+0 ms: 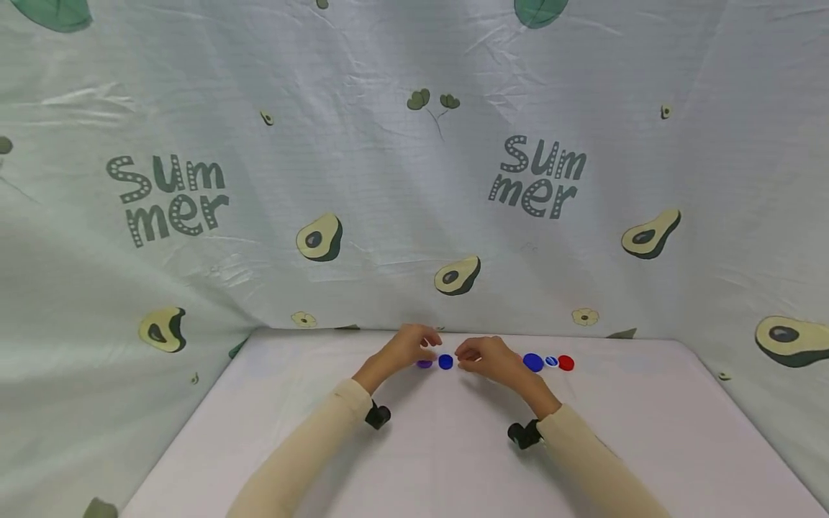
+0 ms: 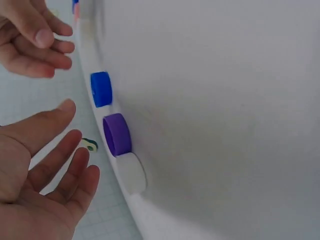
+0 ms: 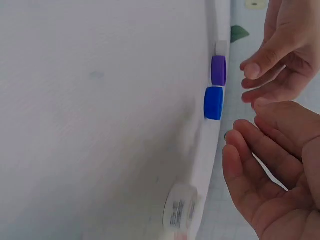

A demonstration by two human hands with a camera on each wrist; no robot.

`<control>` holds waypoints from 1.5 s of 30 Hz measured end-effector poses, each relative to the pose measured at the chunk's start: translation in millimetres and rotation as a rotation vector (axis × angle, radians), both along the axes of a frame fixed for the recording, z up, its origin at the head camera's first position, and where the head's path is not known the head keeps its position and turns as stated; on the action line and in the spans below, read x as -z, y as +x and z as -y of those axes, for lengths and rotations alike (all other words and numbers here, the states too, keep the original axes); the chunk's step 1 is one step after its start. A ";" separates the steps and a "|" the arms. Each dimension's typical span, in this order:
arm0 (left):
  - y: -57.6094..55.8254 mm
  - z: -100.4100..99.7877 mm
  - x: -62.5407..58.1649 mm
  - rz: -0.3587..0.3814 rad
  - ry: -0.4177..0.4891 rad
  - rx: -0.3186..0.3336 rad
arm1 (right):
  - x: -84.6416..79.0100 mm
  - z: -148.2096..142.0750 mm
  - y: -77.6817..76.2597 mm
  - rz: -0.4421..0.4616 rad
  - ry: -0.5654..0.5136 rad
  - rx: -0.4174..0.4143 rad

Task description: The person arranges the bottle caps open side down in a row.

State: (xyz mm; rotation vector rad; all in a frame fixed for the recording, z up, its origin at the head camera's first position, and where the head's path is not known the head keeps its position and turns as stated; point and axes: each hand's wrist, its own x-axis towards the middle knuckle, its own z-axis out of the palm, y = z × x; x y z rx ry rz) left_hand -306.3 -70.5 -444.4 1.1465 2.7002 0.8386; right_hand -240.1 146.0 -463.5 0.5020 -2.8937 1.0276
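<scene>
Above the far edge of the table, my left hand (image 1: 408, 347) hovers beside a purple bottle cap (image 2: 117, 135), its fingers loosely bent and holding nothing. A blue cap (image 1: 445, 362) lies between my two hands, close against the purple one. On the purple cap's other side sits a white cap (image 2: 132, 173), which the left hand hides in the head view. My right hand (image 1: 490, 357) is just right of the blue cap, fingers relaxed and apart from it. Near that hand, the right wrist view shows a white round piece with print on its side (image 3: 180, 207).
Farther right along the row lie a larger blue cap (image 1: 533, 362), a small blue-and-white disc (image 1: 551, 361) and a red cap (image 1: 566, 362). A patterned cloth (image 1: 388, 165) hangs directly behind the white table (image 1: 440, 460).
</scene>
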 end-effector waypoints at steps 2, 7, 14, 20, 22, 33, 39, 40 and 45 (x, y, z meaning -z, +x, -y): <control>-4.8 -1.7 3.3 -0.003 -0.026 0.027 | 3.5 4.0 -8.6 -0.001 -0.012 -0.010; -13.3 -5.5 10.6 0.019 -0.058 0.045 | 10.2 10.4 -22.9 0.041 -0.039 0.029; -19.0 -6.6 15.3 0.088 -0.080 0.005 | 16.9 15.6 -30.3 0.060 -0.059 0.071; -19.9 -6.8 17.4 0.086 -0.078 0.028 | 17.5 19.8 -32.3 0.083 -0.059 0.118; -20.1 -7.0 17.9 0.076 -0.074 0.038 | 17.5 20.3 -32.4 0.081 -0.060 0.137; -21.8 -7.0 22.8 0.035 -0.010 0.090 | 19.3 20.4 -35.3 0.084 -0.055 0.170; -24.6 -9.2 24.2 0.065 0.031 0.060 | 14.9 19.6 -36.0 0.103 -0.045 0.199; -24.7 -9.6 24.4 0.072 0.040 0.058 | 15.1 19.0 -36.3 0.099 -0.040 0.204; -23.8 -9.7 24.9 0.080 0.033 0.046 | 16.9 17.4 -37.8 0.110 -0.052 0.196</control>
